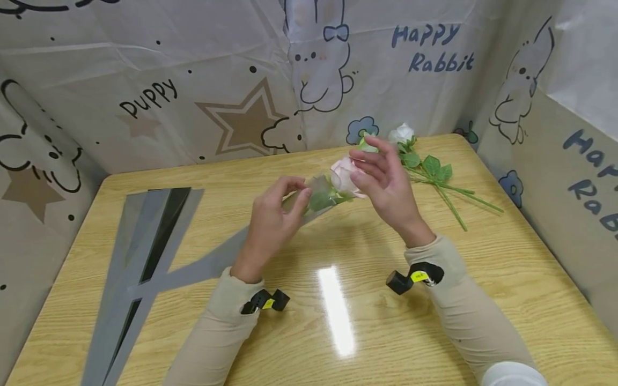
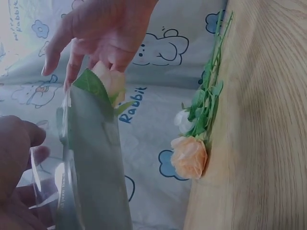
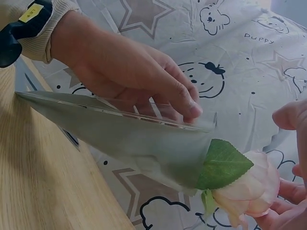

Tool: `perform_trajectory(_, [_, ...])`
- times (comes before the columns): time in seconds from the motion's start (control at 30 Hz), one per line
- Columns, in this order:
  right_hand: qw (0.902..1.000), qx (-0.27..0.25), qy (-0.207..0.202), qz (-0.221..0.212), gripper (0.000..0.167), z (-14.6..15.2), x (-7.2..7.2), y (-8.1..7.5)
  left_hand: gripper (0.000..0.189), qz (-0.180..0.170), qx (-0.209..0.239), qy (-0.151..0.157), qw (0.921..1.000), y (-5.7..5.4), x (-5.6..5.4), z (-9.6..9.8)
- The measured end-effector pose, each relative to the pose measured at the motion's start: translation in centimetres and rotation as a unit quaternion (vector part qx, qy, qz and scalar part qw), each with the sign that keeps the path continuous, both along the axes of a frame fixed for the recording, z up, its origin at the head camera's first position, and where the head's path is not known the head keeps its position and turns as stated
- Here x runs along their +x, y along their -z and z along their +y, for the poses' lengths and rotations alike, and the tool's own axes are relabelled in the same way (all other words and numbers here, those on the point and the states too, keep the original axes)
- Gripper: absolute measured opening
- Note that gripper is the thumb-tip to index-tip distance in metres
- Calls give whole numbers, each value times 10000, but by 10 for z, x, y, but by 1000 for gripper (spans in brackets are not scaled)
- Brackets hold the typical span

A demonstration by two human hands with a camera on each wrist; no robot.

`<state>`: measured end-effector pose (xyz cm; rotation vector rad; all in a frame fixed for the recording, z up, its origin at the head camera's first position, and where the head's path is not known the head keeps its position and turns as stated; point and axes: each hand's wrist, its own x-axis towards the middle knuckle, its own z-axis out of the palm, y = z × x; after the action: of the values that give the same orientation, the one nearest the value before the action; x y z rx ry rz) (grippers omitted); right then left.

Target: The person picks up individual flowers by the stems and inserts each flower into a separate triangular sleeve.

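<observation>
A pale pink rose (image 1: 344,174) stands with its bloom and a green leaf (image 3: 225,165) out of the wide mouth of a tapered grey-and-clear flower sleeve (image 3: 129,139). My left hand (image 1: 272,222) pinches the sleeve's upper edge near that mouth, thumb on the near side and fingers seen through the clear film. The right hand (image 1: 388,187) is at the bloom, fingers loosely spread and touching its far side without closing round it. The rose's stem is hidden inside the sleeve, whose narrow end slants down to the left.
More grey sleeves (image 1: 113,273) lie flat at the table's left. Toward the back right lie a white rose (image 1: 402,133), an orange rose (image 2: 189,157) and green stems (image 1: 451,206). A printed cloth (image 1: 217,48) hangs behind the wooden table (image 1: 386,332).
</observation>
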<state>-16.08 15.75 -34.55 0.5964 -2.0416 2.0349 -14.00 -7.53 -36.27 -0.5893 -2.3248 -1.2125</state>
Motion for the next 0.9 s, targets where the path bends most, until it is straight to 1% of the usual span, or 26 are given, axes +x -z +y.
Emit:
perform_trajectory(0.13, [9999, 82, -38, -77, 63, -2, 0, 1, 18, -205, -77, 46, 9997, 0, -1, 0])
perform_trajectory(0.27, [9994, 207, -111, -255, 64, -2, 0, 2, 21, -355, -177, 136, 9991, 1, -1, 0])
perform_trajectory(0.47, [9986, 338, -118, -382, 66, -4, 1, 3, 15, -567, -400, 134, 9975, 1, 0, 0])
perform_trajectory(0.67, [9986, 363, -96, -369, 65, -4, 1, 4, 14, -673, -443, 63, 9967, -1, 3, 0])
perform_trajectory(0.77, [9988, 332, -108, -356, 64, -4, 1, 4, 16, -671, -386, 30, 9970, -2, 4, 0])
perform_trajectory(0.9, [9989, 308, -134, -339, 64, -4, 0, 4, 17, -618, -290, 81, 9976, -2, 4, 0])
